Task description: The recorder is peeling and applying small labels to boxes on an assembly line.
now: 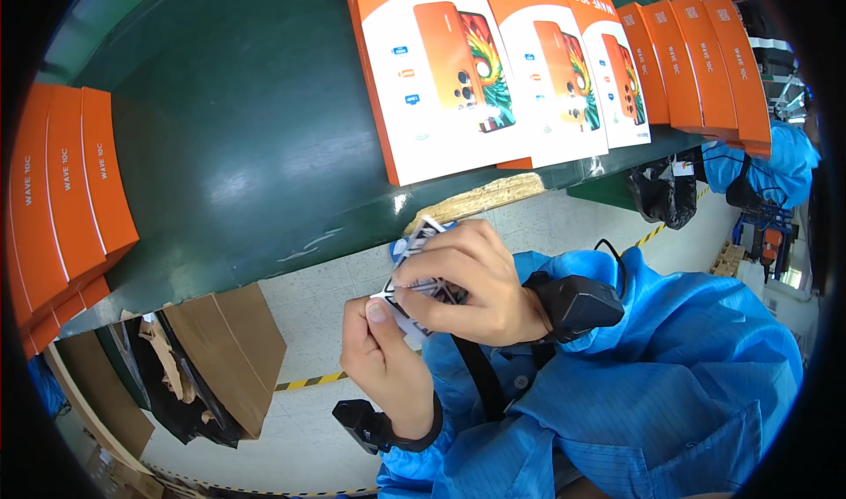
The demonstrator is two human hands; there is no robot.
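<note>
Just off the table's front edge, both of my hands are at a small black-and-white printed sheet [426, 231], possibly a sheet of labels. My left hand [386, 351] is closed, thumb and fingers pinching the sheet's near left corner. Curled over its upper side, my right hand [476, 279] is closed on it and hides most of the print. A bit of blue shows beside the sheet, too covered to name. Above the hands, three orange-and-white phone boxes [445, 81] with a phone picture lie overlapping on the green table [238, 147].
More orange boxes [696, 67] stand in a row at the right, and an orange stack [66, 191] sits at the left. The table edge has a chipped strip [480, 198]. Below left is a cardboard carton [225, 349] with a black liner. A black bag [665, 191] hangs at right, near another person's blue sleeve [775, 164].
</note>
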